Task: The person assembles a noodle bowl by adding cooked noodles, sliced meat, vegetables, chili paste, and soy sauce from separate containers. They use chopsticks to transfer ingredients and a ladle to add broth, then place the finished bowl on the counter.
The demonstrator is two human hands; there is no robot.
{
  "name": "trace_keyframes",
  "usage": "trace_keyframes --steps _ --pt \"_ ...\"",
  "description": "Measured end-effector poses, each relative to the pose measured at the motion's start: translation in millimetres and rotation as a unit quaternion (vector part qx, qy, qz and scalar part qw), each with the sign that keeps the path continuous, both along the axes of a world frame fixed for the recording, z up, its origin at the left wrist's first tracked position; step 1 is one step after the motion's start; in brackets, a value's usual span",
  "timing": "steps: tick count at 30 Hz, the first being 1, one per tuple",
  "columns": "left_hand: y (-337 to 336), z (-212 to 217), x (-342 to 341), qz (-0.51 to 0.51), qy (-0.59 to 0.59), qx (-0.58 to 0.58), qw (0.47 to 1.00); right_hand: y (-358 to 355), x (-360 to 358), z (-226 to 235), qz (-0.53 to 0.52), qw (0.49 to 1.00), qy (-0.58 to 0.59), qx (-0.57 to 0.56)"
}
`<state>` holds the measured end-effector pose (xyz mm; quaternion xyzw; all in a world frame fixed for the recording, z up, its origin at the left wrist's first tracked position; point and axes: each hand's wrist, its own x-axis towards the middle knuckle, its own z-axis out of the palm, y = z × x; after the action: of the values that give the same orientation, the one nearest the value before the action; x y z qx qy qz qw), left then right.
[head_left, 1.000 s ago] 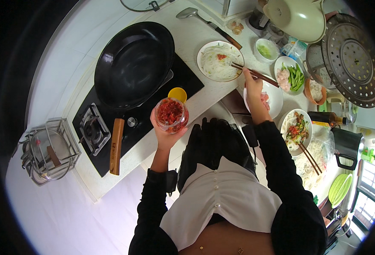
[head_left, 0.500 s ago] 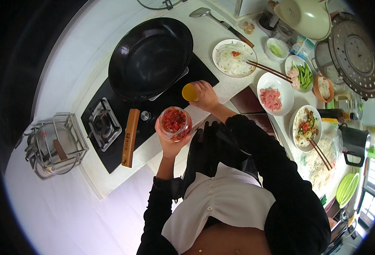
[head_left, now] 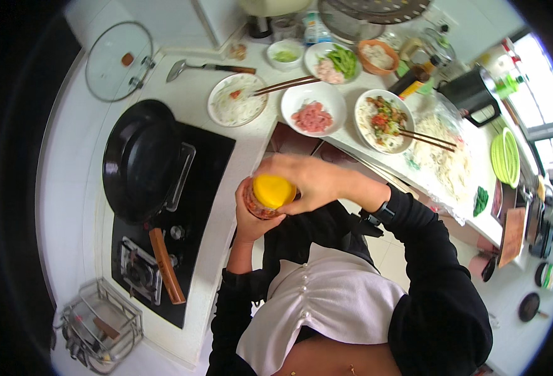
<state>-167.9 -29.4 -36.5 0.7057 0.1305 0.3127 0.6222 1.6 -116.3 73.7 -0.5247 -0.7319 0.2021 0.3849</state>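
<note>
In front of my body, my left hand point(head_left: 250, 220) is wrapped round a glass jar point(head_left: 259, 208) of chopped red chili. A yellow lid point(head_left: 274, 190) covers the jar's mouth. My right hand point(head_left: 307, 180) grips the lid from above and its right side, the fingers curled round its edge and slightly blurred. Whether the lid is threaded on or only resting there, I cannot tell. Both hands are held over the gap beside the stove counter, apart from the dishes.
Left of my hands, a black wok point(head_left: 140, 160) with a wooden handle point(head_left: 167, 266) sits on the black stove point(head_left: 204, 163). Along the far counter are a plate of white shreds point(head_left: 235, 108), a bowl of sliced meat point(head_left: 313, 117), a noodle bowl point(head_left: 381, 122) with chopsticks and a spatula point(head_left: 204, 66).
My right hand has brought the yellow lid onto the jar, which was uncovered before. The view has turned to the right, showing more of the right-hand counter.
</note>
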Motion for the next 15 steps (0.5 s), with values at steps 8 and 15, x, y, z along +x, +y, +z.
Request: trace_keyframes --steps 8,15 --pt "-24.6 37.5 56.3 -0.327 0.046 -0.143 0.933 -71.0 16.8 20.8 -0.039 0.992 -0.061 0.101" --pt "-78.3 66.3 134.0 -0.386 -0.091 0.114 0.911 -140.5 61.2 42.4 -0.110 0.981 -0.101 0.126"
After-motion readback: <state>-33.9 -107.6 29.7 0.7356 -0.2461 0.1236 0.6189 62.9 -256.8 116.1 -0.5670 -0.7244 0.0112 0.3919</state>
